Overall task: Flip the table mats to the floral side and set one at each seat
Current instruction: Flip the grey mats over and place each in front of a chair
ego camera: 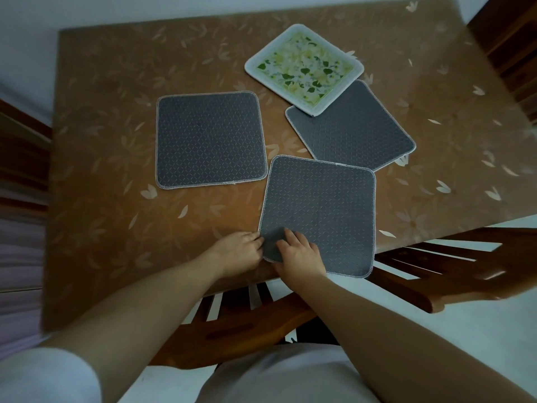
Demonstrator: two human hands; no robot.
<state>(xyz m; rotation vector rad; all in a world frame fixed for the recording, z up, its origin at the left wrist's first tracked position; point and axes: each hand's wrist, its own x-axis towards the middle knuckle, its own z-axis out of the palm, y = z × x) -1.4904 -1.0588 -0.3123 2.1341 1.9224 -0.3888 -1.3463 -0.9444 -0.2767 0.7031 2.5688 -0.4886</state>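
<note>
**Operator:** Head view, status left to right?

**Technician:** One square grey mat with a stitched pale edge (210, 139) lies flat, grey side up, on the left part of the brown floral-print table cover (101, 126). The near square grey mat (322, 210) lies at the table's front edge, grey side up, its near corners overhanging. A third grey mat (363, 129) lies beyond it, partly under the fourth mat, white-bordered with green and yellow flowers (305, 68), already floral side up. A brown slatted wooden chair (436, 263) stands just below the table edge.

**Operator:** Hand state?

**Technician:** The left hand (236, 251) has its fingertips at the near mat's left corner, which is raised and curling; the fingers look bunched on the edge, but whether they have actually pinched it cannot be told. The right hand (300, 253) lies spread, palm down, on that mat beside the corner, enclosing nothing.

**Operator:** Procedure for this step?

**Technician:** Judgement: the flip is starting. Secure the raised corner between thumb and fingers, lift the pressing hand clear, and peel diagonally so the mat rolls over without sliding off the edge. Then square it to the seat. Three mats remain unturned.
</note>
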